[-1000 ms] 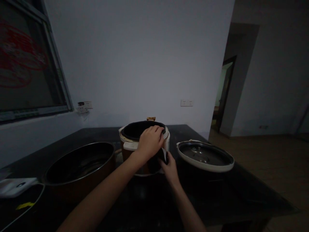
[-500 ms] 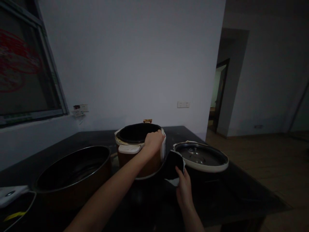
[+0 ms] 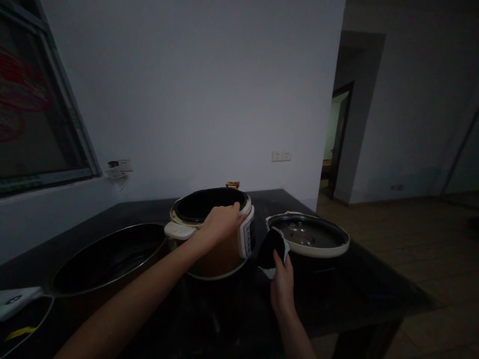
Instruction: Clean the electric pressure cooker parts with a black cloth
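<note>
A rice cooker [image 3: 220, 257] with a brown body and white rim stands on the dark table, its top uncovered and its dark inner pot showing. My left hand [image 3: 220, 220] is closed over the cooker's rim on the right side, above the white control panel [image 3: 247, 238]. My right hand [image 3: 283, 281] grips a black cloth with a pale edge [image 3: 270, 250], held just right of the cooker. Beside that cloth lies the cooker's round lid [image 3: 312, 234], its metallic inner side facing up.
A wide dark pan [image 3: 112, 259] sits at the left of the black table [image 3: 209, 319]. Farther left are a white device with a cord [image 3: 18, 299] and a yellow strip [image 3: 20, 332]. A small box [image 3: 232, 184] stands behind the cooker, near the wall.
The cooker has turned under my left hand, so its control panel now faces more toward me and its white handle has swung left. My right hand still holds the cloth.
</note>
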The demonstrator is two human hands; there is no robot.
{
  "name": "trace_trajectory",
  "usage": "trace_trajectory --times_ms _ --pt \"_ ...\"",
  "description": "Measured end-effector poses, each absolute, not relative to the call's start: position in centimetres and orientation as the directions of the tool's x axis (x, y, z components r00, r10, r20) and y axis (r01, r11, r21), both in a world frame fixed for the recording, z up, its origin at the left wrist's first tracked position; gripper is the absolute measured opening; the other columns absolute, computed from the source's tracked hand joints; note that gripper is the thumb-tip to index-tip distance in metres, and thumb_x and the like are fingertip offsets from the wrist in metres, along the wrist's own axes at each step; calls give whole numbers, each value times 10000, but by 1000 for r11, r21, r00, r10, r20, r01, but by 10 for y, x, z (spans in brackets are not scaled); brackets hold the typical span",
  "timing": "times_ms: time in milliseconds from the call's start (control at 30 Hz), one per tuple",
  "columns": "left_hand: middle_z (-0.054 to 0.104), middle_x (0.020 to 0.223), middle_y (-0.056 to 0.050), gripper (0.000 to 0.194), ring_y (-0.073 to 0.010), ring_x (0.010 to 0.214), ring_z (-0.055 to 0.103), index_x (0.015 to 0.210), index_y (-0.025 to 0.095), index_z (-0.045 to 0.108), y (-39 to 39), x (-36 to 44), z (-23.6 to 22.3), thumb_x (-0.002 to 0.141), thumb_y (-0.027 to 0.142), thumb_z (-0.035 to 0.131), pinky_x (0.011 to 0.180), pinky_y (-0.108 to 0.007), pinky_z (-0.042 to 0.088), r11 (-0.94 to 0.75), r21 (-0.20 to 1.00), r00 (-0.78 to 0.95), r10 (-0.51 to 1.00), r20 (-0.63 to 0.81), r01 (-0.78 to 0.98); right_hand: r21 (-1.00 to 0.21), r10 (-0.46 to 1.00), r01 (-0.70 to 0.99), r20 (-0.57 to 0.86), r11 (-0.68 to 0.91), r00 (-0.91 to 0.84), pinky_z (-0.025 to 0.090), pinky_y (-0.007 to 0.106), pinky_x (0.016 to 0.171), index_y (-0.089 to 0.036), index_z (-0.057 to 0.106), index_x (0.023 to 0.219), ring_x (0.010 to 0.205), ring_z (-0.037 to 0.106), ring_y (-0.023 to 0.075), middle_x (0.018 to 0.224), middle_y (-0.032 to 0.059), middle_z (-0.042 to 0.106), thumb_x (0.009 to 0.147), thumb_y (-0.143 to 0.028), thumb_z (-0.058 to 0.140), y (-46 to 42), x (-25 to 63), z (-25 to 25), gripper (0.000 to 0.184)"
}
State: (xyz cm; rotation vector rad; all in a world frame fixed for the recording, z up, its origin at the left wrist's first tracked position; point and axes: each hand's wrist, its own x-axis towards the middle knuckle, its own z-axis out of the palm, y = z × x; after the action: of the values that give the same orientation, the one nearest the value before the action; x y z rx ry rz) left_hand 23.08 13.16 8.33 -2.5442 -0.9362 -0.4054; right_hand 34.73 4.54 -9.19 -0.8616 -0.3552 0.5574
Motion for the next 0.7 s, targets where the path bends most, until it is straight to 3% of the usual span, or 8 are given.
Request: trace_trajectory --times_ms 400,567,700 --pt "715 1033 -144 438 -296 926 692 1198 143 513 141 180 86 966 473 343 742 -363 491 -827 -260 860 431 275 498 -865 586 -166 169 473 792 346 434 1066 -221 540 1320 1252 508 264 1343 83 576 785 -482 616 61 349 -84 600" --pt "720 1005 -122 422 -245 899 690 1196 147 521 154 160 90 954 457 368 749 -320 476 -900 -209 912 332 243 383 -869 623 -107 256 484 739 334 434 1084 -217 536 1328 1243 514 264 1351 80 570 798 -485 609 72 340 -62 598" --pt "720 946 -112 421 -217 830 687 1177 140 540 174 144 88 933 456 410 707 -288 463 -944 -150 937 253 242 293 -868 659 24 394 496 641 232 436 1150 -225 451 1399 1377 362 244 1492 67 409 840 -493 567 65 310 -50 631"
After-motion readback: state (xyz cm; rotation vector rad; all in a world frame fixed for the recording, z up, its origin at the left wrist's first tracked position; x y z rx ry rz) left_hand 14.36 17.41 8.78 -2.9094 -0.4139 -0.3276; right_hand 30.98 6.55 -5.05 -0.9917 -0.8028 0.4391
